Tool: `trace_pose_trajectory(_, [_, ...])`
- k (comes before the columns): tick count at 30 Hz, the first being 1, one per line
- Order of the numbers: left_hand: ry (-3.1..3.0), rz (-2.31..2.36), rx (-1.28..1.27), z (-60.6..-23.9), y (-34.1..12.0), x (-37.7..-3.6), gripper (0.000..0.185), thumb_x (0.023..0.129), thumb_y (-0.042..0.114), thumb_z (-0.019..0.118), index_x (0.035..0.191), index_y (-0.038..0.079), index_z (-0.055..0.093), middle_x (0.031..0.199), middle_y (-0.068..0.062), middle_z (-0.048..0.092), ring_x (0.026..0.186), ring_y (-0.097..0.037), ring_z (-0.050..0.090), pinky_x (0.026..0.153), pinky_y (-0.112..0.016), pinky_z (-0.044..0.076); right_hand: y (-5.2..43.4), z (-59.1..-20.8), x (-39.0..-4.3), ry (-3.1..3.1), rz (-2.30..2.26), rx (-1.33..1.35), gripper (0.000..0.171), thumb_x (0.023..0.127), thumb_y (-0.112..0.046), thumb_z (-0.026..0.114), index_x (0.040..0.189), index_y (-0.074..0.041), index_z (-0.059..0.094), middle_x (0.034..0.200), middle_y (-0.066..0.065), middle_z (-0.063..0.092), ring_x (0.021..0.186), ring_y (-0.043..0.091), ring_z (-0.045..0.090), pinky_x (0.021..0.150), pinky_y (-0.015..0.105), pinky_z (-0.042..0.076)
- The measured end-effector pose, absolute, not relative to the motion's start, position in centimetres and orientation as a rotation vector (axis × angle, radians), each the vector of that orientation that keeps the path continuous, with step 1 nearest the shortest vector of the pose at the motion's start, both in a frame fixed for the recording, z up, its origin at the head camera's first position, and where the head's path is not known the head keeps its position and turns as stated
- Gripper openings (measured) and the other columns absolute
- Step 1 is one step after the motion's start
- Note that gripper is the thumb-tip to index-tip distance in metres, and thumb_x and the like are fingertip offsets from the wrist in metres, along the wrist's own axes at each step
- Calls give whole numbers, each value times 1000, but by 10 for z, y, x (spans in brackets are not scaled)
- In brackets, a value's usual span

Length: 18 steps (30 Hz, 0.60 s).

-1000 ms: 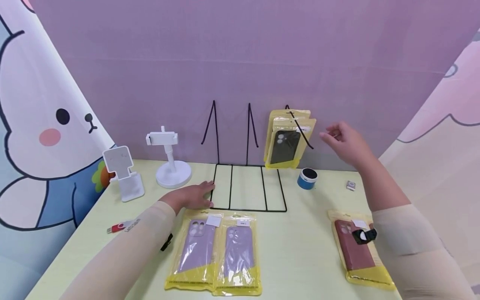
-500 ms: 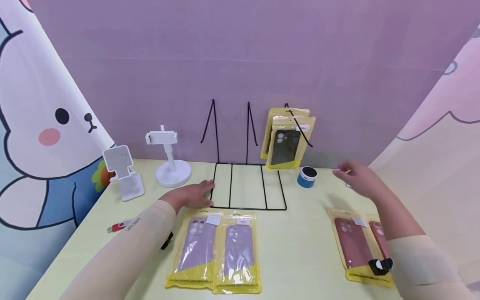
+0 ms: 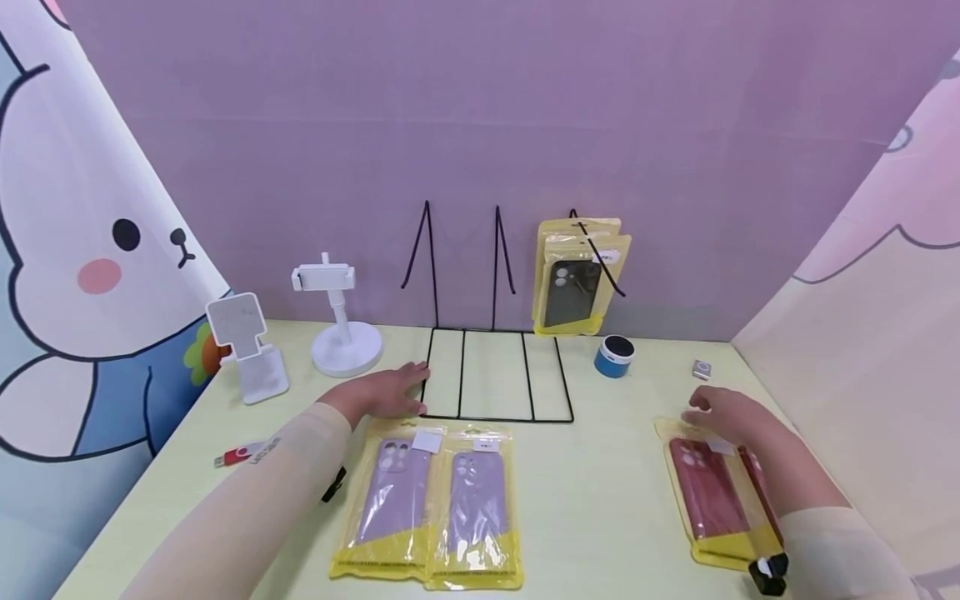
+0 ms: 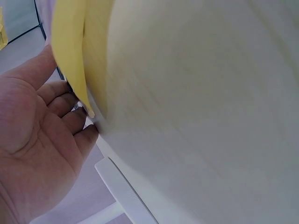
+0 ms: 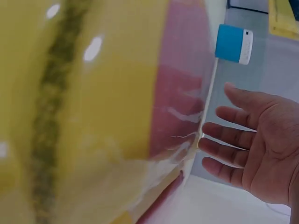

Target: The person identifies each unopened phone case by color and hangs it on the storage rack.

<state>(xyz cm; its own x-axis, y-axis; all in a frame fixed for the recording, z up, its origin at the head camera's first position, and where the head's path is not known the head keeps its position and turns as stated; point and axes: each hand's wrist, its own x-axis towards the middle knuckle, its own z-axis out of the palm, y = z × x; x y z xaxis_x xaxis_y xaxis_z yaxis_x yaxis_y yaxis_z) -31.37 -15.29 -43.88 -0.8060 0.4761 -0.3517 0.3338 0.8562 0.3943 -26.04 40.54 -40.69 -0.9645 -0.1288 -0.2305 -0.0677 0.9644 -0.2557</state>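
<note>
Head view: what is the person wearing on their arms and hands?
Both hands are bare, the left hand and the right hand. Each forearm wears a thin, pale cream sleeve that ends at the wrist. A small black and white device sits strapped on the right sleeve, and a black piece shows beneath the left one.

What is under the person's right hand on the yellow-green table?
Under the right hand lie two dark red phone cases in yellow plastic bags, overlapping on the yellow-green table. The fingers reach the bags' top edge. The second bag is mostly hidden by the forearm.
</note>
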Motion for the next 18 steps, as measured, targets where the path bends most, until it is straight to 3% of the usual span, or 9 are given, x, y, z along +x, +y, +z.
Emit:
trace_pose_trajectory(8, [2583, 442, 593, -439, -152, -313, 80, 97, 43, 59, 159, 17, 16, 166, -8, 5, 152, -31, 6, 123, -50, 15, 417, -421, -263, 2830, -321, -149, 24, 91, -20, 65, 109, -3, 66, 100, 14, 66, 86, 27, 59, 77, 50, 53])
trace_pose_trajectory(13, [2583, 449, 589, -440, -152, -314, 80, 96, 44, 59, 159, 18, 16, 166, -7, 5, 153, -31, 6, 123, -50, 15, 416, -424, -262, 2850, -298, -179, 9, 91, -16, 65, 95, -8, 67, 87, 6, 64, 78, 22, 55, 69, 41, 49])
trace_pose_trajectory(18, [2581, 458, 583, -441, -153, -314, 80, 96, 44, 59, 159, 18, 16, 166, -7, 5, 152, -31, 6, 123, -50, 16, 415, -425, -259, 2857, -327, -163, 4, 92, -9, 62, 90, -8, 65, 82, 4, 60, 76, 20, 54, 65, 33, 46])
